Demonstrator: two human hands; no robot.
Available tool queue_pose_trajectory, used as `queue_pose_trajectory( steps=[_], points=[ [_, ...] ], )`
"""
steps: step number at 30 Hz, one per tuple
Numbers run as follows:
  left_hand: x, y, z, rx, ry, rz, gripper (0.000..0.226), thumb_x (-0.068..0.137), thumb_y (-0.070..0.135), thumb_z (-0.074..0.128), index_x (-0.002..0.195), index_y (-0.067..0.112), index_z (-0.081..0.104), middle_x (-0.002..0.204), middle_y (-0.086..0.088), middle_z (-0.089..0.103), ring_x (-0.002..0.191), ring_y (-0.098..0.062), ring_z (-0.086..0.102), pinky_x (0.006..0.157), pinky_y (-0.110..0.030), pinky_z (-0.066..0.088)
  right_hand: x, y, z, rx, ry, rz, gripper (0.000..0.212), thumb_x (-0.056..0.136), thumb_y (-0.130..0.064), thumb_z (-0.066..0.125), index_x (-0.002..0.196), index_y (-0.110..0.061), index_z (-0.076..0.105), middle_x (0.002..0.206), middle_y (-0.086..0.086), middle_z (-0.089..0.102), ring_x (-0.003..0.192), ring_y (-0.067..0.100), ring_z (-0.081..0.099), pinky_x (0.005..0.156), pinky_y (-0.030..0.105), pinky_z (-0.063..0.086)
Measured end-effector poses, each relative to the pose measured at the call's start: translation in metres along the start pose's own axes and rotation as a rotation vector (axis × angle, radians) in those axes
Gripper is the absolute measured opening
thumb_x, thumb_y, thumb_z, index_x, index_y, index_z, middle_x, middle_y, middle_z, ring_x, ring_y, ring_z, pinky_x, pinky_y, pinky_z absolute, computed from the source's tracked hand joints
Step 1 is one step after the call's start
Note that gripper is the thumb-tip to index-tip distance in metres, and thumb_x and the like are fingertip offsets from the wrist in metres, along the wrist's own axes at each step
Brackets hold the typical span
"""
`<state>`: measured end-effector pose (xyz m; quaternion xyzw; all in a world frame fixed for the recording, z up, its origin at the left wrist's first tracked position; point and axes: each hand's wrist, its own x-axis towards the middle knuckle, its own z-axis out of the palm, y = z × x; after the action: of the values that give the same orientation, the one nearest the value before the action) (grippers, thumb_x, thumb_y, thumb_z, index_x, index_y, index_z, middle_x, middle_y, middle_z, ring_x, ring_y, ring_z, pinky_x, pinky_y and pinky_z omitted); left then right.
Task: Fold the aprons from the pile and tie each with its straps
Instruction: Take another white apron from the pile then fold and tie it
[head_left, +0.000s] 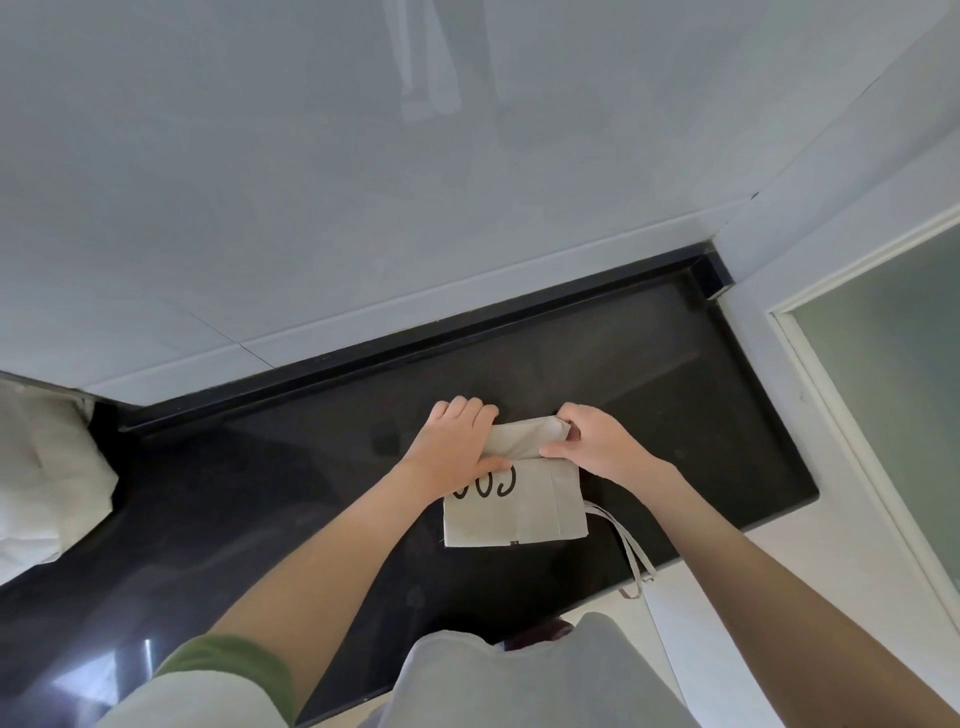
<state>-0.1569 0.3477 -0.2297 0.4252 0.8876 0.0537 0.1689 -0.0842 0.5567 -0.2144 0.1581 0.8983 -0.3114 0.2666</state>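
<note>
On the counter (311, 493), left hand (457, 441) and right hand (592, 441) apparently pinch apron (540, 512).

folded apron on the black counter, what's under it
Only the black countertop shows around the apron, so it lies straight on that. Its straps trail out at the right edge. Anything tucked beneath is covered.

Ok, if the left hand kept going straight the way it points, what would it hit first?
Probably the raised ledge at the counter's back: the left hand points away over the apron roll it grips, with bare counter between. Depth is uncertain.
</note>
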Motion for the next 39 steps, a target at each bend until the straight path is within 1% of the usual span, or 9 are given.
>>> queue_pose_trajectory(
  steps=[6, 8, 11, 14, 19, 24, 28, 33, 39],
  points=[
    [0.005, -0.003, -0.009, -0.168, -0.153, -0.02, 0.065, 0.078, 0.065, 0.062, 0.121, 0.019, 0.045, 0.119, 0.003, 0.047, 0.107, -0.016, 0.04, 0.097, -0.031, 0.031, 0.0, 0.011, 0.007, -0.142, 0.251, -0.062, 0.019, 0.087, -0.02, 0.069, 0.08, -0.013, 0.053, 0.113, 0.003, 0.047, 0.106, 0.012, 0.036, 0.087, 0.021, 0.033],
    [0.005, -0.008, -0.015, -0.169, -0.254, 0.008, 0.067, 0.078, 0.061, 0.065, 0.125, 0.018, 0.043, 0.12, 0.002, 0.042, 0.106, -0.015, 0.035, 0.094, -0.031, 0.032, 0.0, 0.005, 0.007, -0.144, 0.279, -0.093, 0.018, 0.083, -0.014, 0.07, 0.096, -0.014, 0.057, 0.124, 0.003, 0.047, 0.115, 0.018, 0.04, 0.091, 0.022, 0.031],
    [0.005, -0.009, -0.02, -0.153, -0.319, 0.025, 0.063, 0.08, 0.054, 0.066, 0.125, 0.014, 0.044, 0.118, -0.001, 0.042, 0.105, -0.016, 0.039, 0.086, -0.03, 0.036, -0.002, -0.012, 0.003, -0.131, 0.122, -0.16, 0.06, 0.08, -0.02, 0.07, 0.134, -0.022, 0.044, 0.138, -0.003, 0.043, 0.128, 0.019, 0.036, 0.106, 0.036, 0.025],
    [0.002, -0.001, -0.021, -0.149, -0.389, -0.01, 0.045, 0.087, 0.045, 0.063, 0.116, 0.014, 0.05, 0.109, -0.003, 0.052, 0.091, -0.017, 0.05, 0.075, -0.029, 0.04, -0.001, -0.029, 0.006, -0.242, -0.004, -0.234, 0.059, 0.085, -0.034, 0.066, 0.138, -0.026, 0.041, 0.134, -0.006, 0.047, 0.128, 0.015, 0.035, 0.11, 0.036, 0.016],
    [-0.009, 0.009, -0.022, -0.08, -0.375, 0.006, 0.021, 0.099, 0.034, 0.047, 0.109, 0.016, 0.054, 0.09, 0.0, 0.06, 0.073, -0.014, 0.054, 0.062, -0.027, 0.039, -0.007, -0.036, 0.017, -0.454, 0.147, -0.445, 0.015, 0.092, -0.016, 0.06, 0.107, -0.017, 0.057, 0.112, -0.001, 0.057, 0.107, 0.016, 0.046, 0.1, 0.03, 0.025],
    [-0.025, 0.015, -0.018, 0.018, -0.21, 0.015, 0.015, 0.098, 0.012, 0.044, 0.111, 0.017, 0.05, 0.098, 0.001, 0.056, 0.084, -0.018, 0.056, 0.063, -0.029, 0.041, -0.02, -0.031, 0.035, -0.532, 0.206, -0.603, 0.031, 0.068, 0.0, 0.078, 0.089, -0.012, 0.059, 0.082, 0.001, 0.061, 0.076, 0.021, 0.057, 0.068, 0.029, 0.046],
    [-0.036, 0.021, -0.009, 0.04, -0.164, 0.006, 0.022, 0.098, 0.013, 0.042, 0.119, 0.015, 0.046, 0.111, -0.001, 0.053, 0.102, -0.02, 0.052, 0.068, -0.029, 0.038, -0.033, -0.026, 0.044, -0.556, 0.211, -0.623, 0.016, 0.076, -0.018, 0.064, 0.088, -0.013, 0.054, 0.08, 0.0, 0.058, 0.072, 0.021, 0.055, 0.065, 0.03, 0.044],
    [-0.048, 0.019, -0.003, 0.074, -0.152, 0.099, 0.037, 0.1, 0.04, 0.035, 0.12, 0.014, 0.051, 0.116, -0.001, 0.053, 0.103, -0.019, 0.049, 0.083, -0.028, 0.039, -0.045, -0.017, 0.063, -0.655, 0.141, -0.576, 0.063, 0.066, -0.073, 0.046, 0.09, -0.016, 0.06, 0.088, -0.002, 0.063, 0.078, 0.016, 0.06, 0.072, 0.029, 0.049],
    [-0.072, 0.013, -0.004, 0.281, -0.184, 0.321, 0.044, 0.103, 0.042, 0.027, 0.124, 0.017, 0.057, 0.119, 0.0, 0.056, 0.102, -0.02, 0.045, 0.082, -0.031, 0.037, -0.047, -0.018, 0.068, -0.67, 0.177, -0.547, 0.066, 0.069, -0.074, 0.042, 0.088, -0.014, 0.062, 0.088, 0.001, 0.066, 0.077, 0.021, 0.063, 0.068, 0.034, 0.052]
  ],
)
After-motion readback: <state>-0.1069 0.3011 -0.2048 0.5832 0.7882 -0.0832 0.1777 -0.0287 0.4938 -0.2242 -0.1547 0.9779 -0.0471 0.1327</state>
